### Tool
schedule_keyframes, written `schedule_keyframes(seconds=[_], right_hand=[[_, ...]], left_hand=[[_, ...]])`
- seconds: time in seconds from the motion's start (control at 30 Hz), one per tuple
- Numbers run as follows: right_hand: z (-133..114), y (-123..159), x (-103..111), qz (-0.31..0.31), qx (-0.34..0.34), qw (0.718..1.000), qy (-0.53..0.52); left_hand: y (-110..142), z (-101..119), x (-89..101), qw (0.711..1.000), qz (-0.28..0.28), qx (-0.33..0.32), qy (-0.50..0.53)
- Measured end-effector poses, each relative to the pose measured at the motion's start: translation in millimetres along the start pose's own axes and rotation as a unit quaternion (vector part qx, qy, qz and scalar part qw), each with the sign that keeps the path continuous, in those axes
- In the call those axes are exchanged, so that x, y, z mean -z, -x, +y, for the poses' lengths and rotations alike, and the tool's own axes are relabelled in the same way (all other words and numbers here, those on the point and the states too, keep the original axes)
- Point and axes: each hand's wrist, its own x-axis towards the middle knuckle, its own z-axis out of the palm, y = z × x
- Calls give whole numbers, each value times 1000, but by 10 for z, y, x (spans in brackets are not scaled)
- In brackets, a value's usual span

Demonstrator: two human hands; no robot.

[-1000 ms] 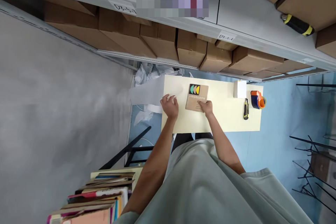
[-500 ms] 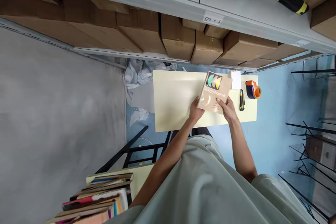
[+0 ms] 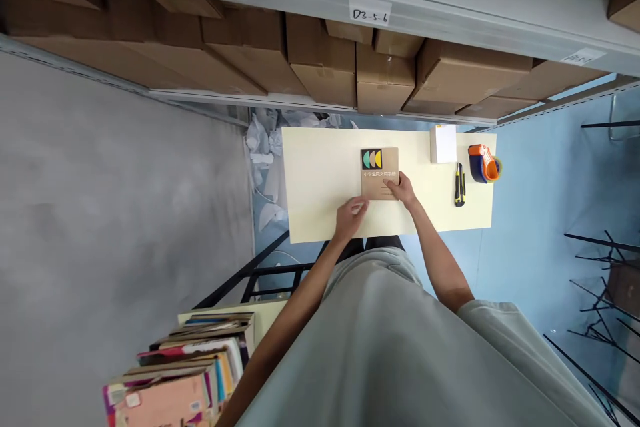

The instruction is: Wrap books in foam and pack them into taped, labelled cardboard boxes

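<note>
A brown book (image 3: 371, 184) with a black square of green, tan and yellow half-discs lies squarely, cover up, on or just above the pale yellow table (image 3: 320, 173). My right hand (image 3: 405, 191) grips its right edge, thumb on the cover and the other fingers hidden behind or under it. At the lower left corner of the book is my left hand (image 3: 351, 217), its fingers bent and loosely apart, the tips close to the corner. Whether they touch it I cannot tell.
Right on the table are a white box (image 3: 443, 145), a black-and-yellow utility knife (image 3: 459, 185) and an orange tape dispenser (image 3: 483, 163). Crumpled white wrapping (image 3: 260, 137) lies beyond the left edge. Cardboard boxes (image 3: 320, 53) fill the shelf ahead; stacked books (image 3: 180, 373) stand lower left.
My left hand left the white sheet at the table's left and joined my right on the book, which was raised and tilted. Now the book is lower and straight, and my left hand has released it.
</note>
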Motion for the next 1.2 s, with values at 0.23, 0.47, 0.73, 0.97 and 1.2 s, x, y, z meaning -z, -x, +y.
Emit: schedule_keyframes(seconds=[0.23,0.47,0.73,0.97,1.2], right_hand=[[-52,-58,-81,68,-16,958,279],[46,54,-62,146,45,944,292],[160,-111,4,132,30,965,224],[204,-66,25,108,59,971,205],[251,-124,53,115,55,974,187]], left_hand=[[-508,291,49,990,46,68,113],[-460,403,-82,981,84,78,156],[-443,451,-139,940,102,162,283],[-426,515,-148,930,117,182,296],[-376,523,-109,932,107,180,297]])
